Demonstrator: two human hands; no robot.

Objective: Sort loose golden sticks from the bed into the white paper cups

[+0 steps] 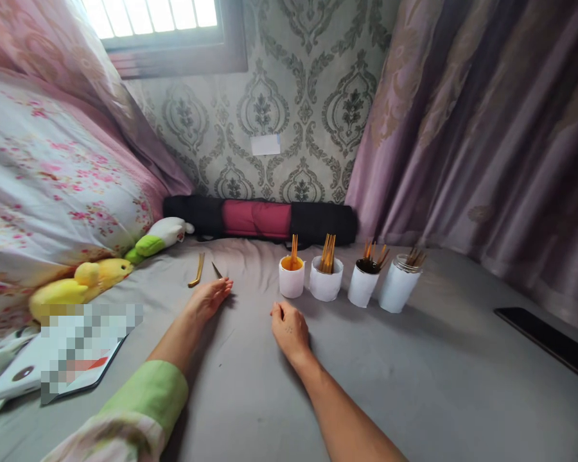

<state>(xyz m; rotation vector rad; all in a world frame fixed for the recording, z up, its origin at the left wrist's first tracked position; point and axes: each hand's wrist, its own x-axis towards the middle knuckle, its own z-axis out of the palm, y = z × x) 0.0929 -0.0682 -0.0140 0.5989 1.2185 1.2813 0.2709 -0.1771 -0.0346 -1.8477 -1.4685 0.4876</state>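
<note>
My left hand [207, 299] lies flat on the grey sheet [414, 385], fingers stretched out toward a small pointed stick [217, 270] just beyond the fingertips. A curved yellow stick [197, 271] lies a little to the left of that. My right hand [289, 328] rests on the sheet with its fingers curled under; what they hold, if anything, is hidden. Just beyond it stand several white cups in a row: one with orange contents [291, 276], one holding tan sticks [326, 278], one with dark contents [364, 282] and a clear-rimmed one [399, 282].
A yellow plush duck [79, 287] and a green-and-white plush toy [161, 235] lie at the left by floral bedding [43, 173]. A black and red roll [257, 219] lies along the wall. A dark flat object [549, 341] lies at the right. Curtains [486, 128] hang on the right.
</note>
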